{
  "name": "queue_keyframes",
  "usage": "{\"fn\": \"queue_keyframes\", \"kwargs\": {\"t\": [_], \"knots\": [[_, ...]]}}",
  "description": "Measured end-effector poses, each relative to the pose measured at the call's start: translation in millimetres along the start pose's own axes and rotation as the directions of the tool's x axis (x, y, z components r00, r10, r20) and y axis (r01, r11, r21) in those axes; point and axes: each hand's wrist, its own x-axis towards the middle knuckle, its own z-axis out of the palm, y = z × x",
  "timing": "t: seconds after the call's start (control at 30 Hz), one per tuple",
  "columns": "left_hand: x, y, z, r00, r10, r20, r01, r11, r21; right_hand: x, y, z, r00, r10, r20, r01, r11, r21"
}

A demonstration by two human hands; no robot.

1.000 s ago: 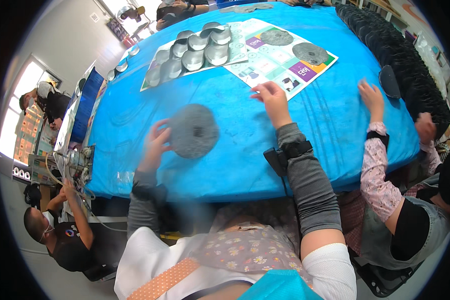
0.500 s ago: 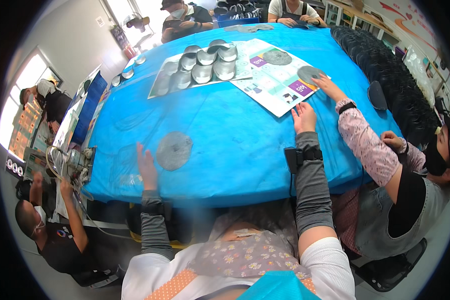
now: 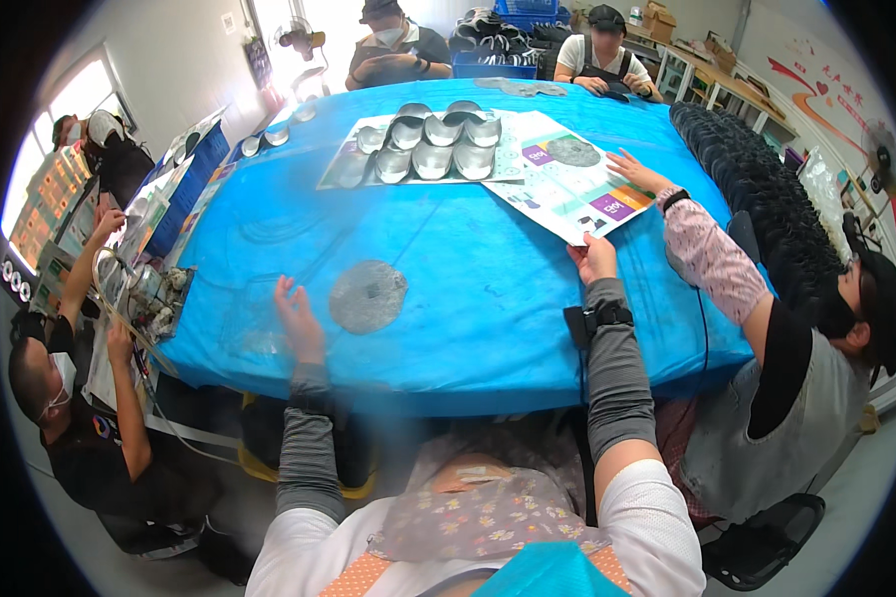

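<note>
My right hand [image 3: 595,261] pinches the near corner of a printed sheet [image 3: 564,207] with white, green and purple areas. A grey, roughly round flat disc [image 3: 574,151] lies on the sheet's far part. To the left, my left hand [image 3: 301,323] is raised over the blue-covered table, fingers apart and slightly bent, holding nothing. Just right of it lies another round grey disc [image 3: 368,297] with a mottled surface, apart from my fingers. A co-worker's hand [image 3: 639,173] reaches in from the right to the sheet's right edge.
Curved, shiny silver-grey pieces [image 3: 432,159] stand in rows on another printed sheet beyond. A long stack of dark curved pieces [image 3: 757,189] lines the table's right edge. More grey flat pieces [image 3: 518,88] lie at the far edge. Other people sit around the table [image 3: 448,328].
My right hand has closed on the sheet's near corner. The disc under the co-worker's hand no longer shows on the sheet. My left hand's fingers have bent somewhat. The whole view has shifted slightly.
</note>
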Motion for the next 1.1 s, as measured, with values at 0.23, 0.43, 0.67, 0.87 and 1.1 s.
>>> {"fn": "queue_keyframes", "kwargs": {"t": [0.23,0.43,0.67,0.87,1.1], "knots": [[-4,8,3,0.998,-0.044,-0.04,0.042,0.998,-0.049,-53,27,26,0.996,0.031,-0.083,-0.013,0.979,0.203],[2,-2,2,0.997,-0.073,-0.025,0.072,0.997,-0.038,-65,21,32,0.998,0.0,-0.066,0.014,0.978,0.208],[-3,12,9,0.993,-0.118,-0.027,0.117,0.993,-0.028,-79,17,39,0.993,-0.113,-0.015,0.114,0.985,0.13],[-3,11,10,0.994,-0.105,-0.029,0.104,0.993,-0.048,-87,1,45,0.951,-0.309,0.031,0.311,0.947,-0.085],[-3,9,18,0.99,-0.12,-0.07,0.117,0.992,-0.052,-138,-107,33,0.843,-0.53,0.098,0.536,0.806,-0.252]]}}
